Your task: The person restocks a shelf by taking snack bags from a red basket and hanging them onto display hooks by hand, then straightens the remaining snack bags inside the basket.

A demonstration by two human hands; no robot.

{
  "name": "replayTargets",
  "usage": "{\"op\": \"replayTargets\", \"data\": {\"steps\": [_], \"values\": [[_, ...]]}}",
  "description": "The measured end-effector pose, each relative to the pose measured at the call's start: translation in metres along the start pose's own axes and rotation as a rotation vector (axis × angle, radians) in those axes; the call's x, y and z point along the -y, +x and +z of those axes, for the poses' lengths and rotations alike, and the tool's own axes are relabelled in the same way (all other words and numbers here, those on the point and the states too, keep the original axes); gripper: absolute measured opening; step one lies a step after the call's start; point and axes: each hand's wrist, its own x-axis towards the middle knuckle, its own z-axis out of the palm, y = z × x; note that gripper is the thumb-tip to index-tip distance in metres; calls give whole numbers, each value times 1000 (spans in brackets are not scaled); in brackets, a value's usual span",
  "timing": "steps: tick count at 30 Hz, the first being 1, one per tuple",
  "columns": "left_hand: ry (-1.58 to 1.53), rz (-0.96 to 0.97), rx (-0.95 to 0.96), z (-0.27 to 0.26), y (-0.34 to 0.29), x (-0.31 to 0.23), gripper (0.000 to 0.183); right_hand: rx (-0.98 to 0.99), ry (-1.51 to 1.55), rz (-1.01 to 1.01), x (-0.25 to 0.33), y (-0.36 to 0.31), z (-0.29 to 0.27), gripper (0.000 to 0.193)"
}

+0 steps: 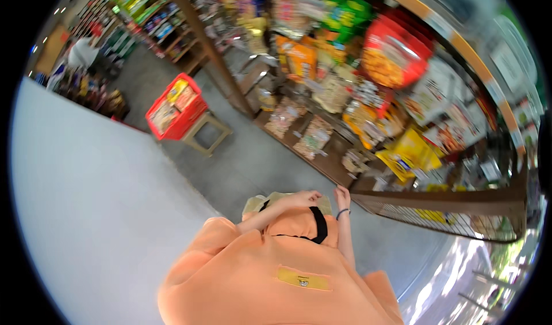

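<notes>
My left hand (309,198) is in front of my waist, with the forearm crossing over my orange shirt (230,273). Its fingers are curled in; whether anything small is inside them is hidden. Just to its right my right hand (342,196) is raised beside the brown shelf's lower corner, its fingers loosely bent and nothing visible in them. Contact with the shelf cannot be made out. A dark band (343,212) circles the right wrist. Below the left hand, a black strap (318,224) lies against the shirt.
Brown shelving (328,165) with bagged snacks, including a large red bag (397,49) and a yellow bag (409,154), runs along the right. Ahead, a red basket (178,109) of packets rests on a beige stool (208,132). A pale wall or panel (98,210) fills the left.
</notes>
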Motion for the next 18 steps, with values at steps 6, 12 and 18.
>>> {"op": "replayTargets", "data": {"steps": [6,12,18], "values": [[585,-383,-370,-63,-154,66,44,308,-642,338,-84,-31,63,18],[158,-608,-742,-66,-272,188,42,327,-420,491,-96,-32,140,20],[-408,-894,-999,-14,-365,225,36,355,-288,500,-106,-10,217,22]]}}
